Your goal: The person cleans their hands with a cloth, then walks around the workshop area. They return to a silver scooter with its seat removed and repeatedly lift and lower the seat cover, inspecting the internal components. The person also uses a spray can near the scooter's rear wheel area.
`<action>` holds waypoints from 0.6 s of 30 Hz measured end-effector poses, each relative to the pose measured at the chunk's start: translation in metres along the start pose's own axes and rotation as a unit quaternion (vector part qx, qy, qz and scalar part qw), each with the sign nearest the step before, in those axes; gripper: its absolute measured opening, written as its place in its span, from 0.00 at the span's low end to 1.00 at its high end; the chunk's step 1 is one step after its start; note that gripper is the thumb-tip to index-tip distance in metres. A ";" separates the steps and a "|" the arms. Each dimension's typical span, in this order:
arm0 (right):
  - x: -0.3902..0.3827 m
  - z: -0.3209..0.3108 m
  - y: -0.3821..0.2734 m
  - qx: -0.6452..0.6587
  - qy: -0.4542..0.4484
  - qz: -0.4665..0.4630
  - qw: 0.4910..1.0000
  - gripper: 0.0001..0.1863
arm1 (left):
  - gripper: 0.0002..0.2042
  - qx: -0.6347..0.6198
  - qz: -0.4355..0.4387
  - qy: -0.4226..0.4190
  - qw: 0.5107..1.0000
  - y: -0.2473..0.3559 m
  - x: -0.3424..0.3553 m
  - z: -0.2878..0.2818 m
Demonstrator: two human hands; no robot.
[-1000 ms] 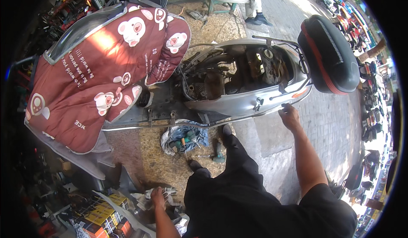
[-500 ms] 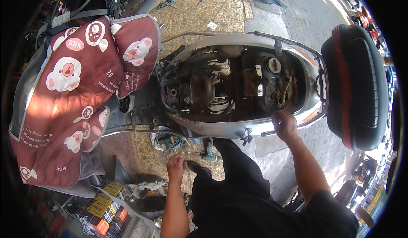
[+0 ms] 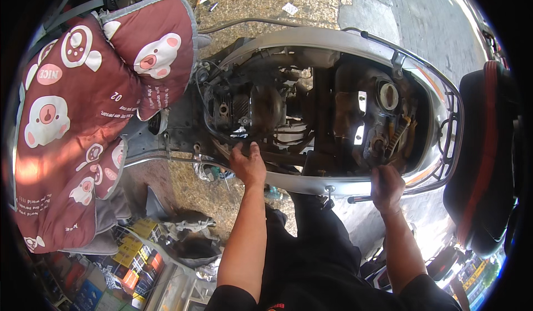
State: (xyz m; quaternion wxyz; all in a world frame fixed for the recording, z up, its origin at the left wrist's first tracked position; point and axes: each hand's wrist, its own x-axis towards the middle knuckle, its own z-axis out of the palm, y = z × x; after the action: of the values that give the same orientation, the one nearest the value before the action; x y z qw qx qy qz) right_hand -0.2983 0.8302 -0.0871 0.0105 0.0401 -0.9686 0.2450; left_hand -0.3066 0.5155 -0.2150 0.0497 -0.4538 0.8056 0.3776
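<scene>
A scooter body with its seat off lies across the view, its silver side panel (image 3: 302, 184) nearest me. My left hand (image 3: 248, 164) is at the near rim of the open bay, beside the engine (image 3: 266, 104), fingertips apart over the edge with nothing visible in them. At the rear, my right hand (image 3: 387, 188) is closed at the near rim, below the fuel tank with its round cap (image 3: 388, 96). A dark part (image 3: 377, 149) stands just beyond its fingers; what the hand grips is hidden. Keys (image 3: 328, 199) hang from the panel's lock.
A maroon quilted cover (image 3: 83, 122) with bear faces drapes the front at left. A metal rack (image 3: 451, 122) rings the tail, and a black top box (image 3: 483, 161) with a red band is at right. Coloured boxes (image 3: 133, 255) and loose parts sit at lower left.
My left hand has moved up and right from beside my leg to the bay's rim, its fingers uncurling. My right hand stays closed by the tank. The whole view has shifted.
</scene>
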 end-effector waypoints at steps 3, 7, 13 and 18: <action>0.000 0.000 -0.001 -0.003 -0.010 0.001 1.000 0.03 | 0.21 -0.052 0.004 -0.001 0.999 -0.007 0.000 0.002; 0.000 0.000 -0.003 0.001 -0.007 0.006 1.000 0.04 | 0.17 -0.079 0.002 0.015 0.997 -0.014 0.002 0.009; 0.001 -0.002 -0.003 0.000 -0.030 0.018 0.999 0.05 | 0.15 -0.090 0.010 0.018 0.996 -0.021 0.004 0.013; 0.001 -0.001 -0.002 0.002 -0.023 0.018 1.000 0.05 | 0.15 -0.142 -0.029 -0.003 0.989 -0.032 0.011 0.018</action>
State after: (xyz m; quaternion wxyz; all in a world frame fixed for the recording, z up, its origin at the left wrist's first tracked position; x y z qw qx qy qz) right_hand -0.2986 0.8284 -0.0851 -0.0157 0.0285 -0.9687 0.2460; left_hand -0.2931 0.5100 -0.2498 -0.0018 -0.4778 0.7303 0.4883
